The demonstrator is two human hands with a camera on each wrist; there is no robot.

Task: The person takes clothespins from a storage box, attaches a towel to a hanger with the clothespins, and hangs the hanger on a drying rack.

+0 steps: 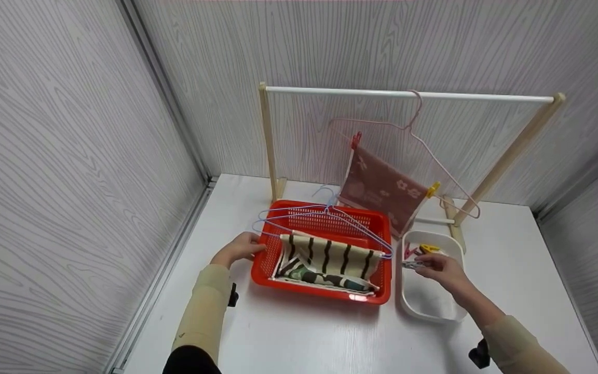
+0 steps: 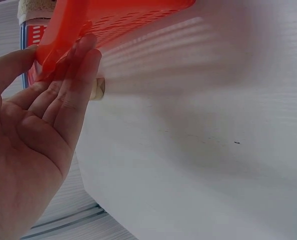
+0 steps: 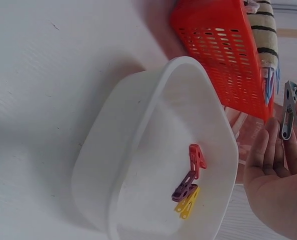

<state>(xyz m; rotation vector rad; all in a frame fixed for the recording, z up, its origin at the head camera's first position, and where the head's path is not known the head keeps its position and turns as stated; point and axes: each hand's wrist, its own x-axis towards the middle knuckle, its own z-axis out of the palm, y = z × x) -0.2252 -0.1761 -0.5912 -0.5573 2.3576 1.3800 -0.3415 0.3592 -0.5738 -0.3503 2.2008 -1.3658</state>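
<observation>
From my remote seat I see a white table (image 1: pixel 304 337), with a person's two bare hands at work. The left hand (image 1: pixel 239 246) pinches the left edge of a red basket (image 1: pixel 322 294), thumb at the rim and the other fingers lying along the outer wall. The right hand (image 1: pixel 444 270) pinches a gray clothespin (image 3: pixel 288 110) between thumb and fingers; in the head view, that clothespin sits over the left rim of a white tub (image 1: pixel 431 298), just right of the basket. Inside the tub, my right wrist view shows a red clothespin (image 3: pixel 196 161), a purple clothespin (image 3: pixel 183 186) and a yellow clothespin (image 3: pixel 188 201) lying close together on the bottom. Across the basket lie blue hangers (image 1: pixel 328 209), their hooks pointing toward the back, with a cream towel with dark stripes (image 1: pixel 333 254) draped at their lower bar. A green, black and white patterned cloth (image 1: pixel 325 278) shows below the stripes, at the basket's front. Behind, a wooden rack carries a white rod (image 1: pixel 340 92), and from it a pink hanger (image 1: pixel 409 126) hangs tilted, its right end lower. A dusty-pink flowered cloth (image 1: pixel 382 187) hangs from it, held by a red clip (image 1: pixel 356 140) at the upper left and a yellow clip (image 1: pixel 433 189) at the right.
</observation>
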